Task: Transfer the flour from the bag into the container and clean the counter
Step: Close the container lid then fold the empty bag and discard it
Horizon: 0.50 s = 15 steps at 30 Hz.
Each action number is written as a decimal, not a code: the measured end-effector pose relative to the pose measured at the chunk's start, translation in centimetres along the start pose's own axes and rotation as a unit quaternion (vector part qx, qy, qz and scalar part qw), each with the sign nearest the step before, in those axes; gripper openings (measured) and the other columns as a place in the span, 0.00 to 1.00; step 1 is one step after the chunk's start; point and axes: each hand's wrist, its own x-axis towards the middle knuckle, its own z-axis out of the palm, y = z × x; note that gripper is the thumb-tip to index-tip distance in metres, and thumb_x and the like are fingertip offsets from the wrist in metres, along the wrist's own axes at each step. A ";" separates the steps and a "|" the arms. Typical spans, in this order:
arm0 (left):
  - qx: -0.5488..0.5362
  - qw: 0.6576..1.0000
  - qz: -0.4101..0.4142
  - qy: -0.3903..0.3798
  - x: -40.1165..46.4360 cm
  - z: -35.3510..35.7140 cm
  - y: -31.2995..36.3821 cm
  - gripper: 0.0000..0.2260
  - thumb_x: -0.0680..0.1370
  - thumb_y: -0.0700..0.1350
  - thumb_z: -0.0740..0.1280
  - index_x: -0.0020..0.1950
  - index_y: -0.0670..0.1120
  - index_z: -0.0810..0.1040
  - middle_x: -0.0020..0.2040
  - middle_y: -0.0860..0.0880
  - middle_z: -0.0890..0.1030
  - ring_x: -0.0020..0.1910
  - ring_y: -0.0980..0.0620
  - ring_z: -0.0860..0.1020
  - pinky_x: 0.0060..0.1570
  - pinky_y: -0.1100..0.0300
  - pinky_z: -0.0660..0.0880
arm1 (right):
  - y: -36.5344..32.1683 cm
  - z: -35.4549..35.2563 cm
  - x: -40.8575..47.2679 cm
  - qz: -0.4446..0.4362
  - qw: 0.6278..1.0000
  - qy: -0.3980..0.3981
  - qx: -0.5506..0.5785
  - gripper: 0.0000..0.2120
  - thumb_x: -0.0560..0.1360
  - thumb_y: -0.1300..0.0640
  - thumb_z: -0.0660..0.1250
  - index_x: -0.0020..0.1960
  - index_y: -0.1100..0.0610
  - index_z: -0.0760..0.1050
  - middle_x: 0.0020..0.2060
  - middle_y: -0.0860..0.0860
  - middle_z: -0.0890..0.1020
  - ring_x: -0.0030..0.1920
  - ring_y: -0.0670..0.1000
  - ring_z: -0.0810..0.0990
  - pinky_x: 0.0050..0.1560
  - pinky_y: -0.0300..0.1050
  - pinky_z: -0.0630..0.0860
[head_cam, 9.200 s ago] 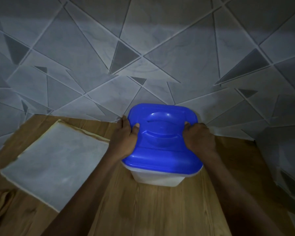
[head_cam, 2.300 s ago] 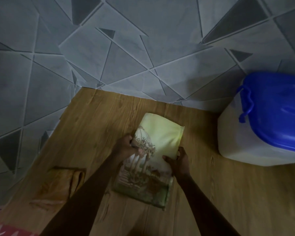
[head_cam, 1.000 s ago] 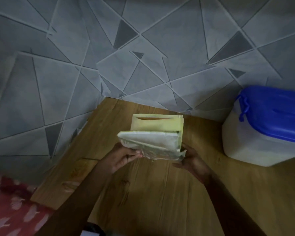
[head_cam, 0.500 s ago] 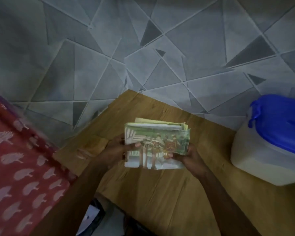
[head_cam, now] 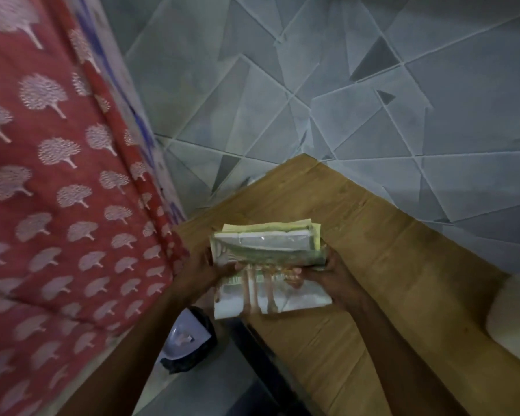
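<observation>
Hands grasp folded flour bag (head_cam: 267, 265) above wooden tabletop (head_cam: 388, 250): my left hand (head_cam: 198, 271) at its left edge, my right hand (head_cam: 333, 277) at its right.

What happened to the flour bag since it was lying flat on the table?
Both hands, left hand and right hand, folded the flour bag up and lifted it off the wooden counter, toward its left edge. They grip it as before. The container stayed on the counter.
</observation>
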 end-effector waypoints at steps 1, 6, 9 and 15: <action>-0.003 1.000 -0.004 0.016 -0.4 -1.2 -0.6 0.21 0.72 0.36 0.76 0.64 0.42 0.78 0.58 0.46 0.84 0.58 0.48 0.83 0.56 0.50 0.81 | -0.2 1.2 0.3 -0.012 1.000 -0.008 -0.014 0.28 0.68 0.73 0.76 0.64 0.55 0.77 0.55 0.50 0.86 0.56 0.51 0.84 0.53 0.47 0.82; -0.038 0.995 -0.026 0.093 -3.2 -7.8 -3.3 0.23 0.71 0.36 0.78 0.64 0.43 0.79 0.59 0.45 0.84 0.60 0.45 0.82 0.59 0.45 0.80 | -0.5 8.5 1.7 -0.014 0.997 -0.051 -0.050 0.26 0.67 0.76 0.74 0.61 0.56 0.79 0.52 0.48 0.86 0.53 0.48 0.85 0.50 0.43 0.81; -0.060 0.986 -0.057 0.144 -4.9 -11.4 -5.0 0.19 0.72 0.34 0.76 0.62 0.42 0.81 0.52 0.49 0.87 0.50 0.53 0.85 0.47 0.56 0.83 | 0.1 13.4 2.3 0.000 0.997 -0.054 -0.055 0.22 0.68 0.76 0.73 0.56 0.55 0.81 0.48 0.47 0.87 0.49 0.46 0.85 0.47 0.42 0.81; -0.058 0.970 -0.147 0.183 -6.5 -20.0 -12.0 0.05 0.77 0.39 0.73 0.53 0.44 0.84 0.45 0.35 0.84 0.41 0.39 0.83 0.39 0.47 0.82 | 6.1 23.2 3.7 0.069 0.994 0.000 -0.086 0.18 0.71 0.72 0.74 0.57 0.57 0.82 0.50 0.49 0.87 0.52 0.50 0.85 0.52 0.50 0.83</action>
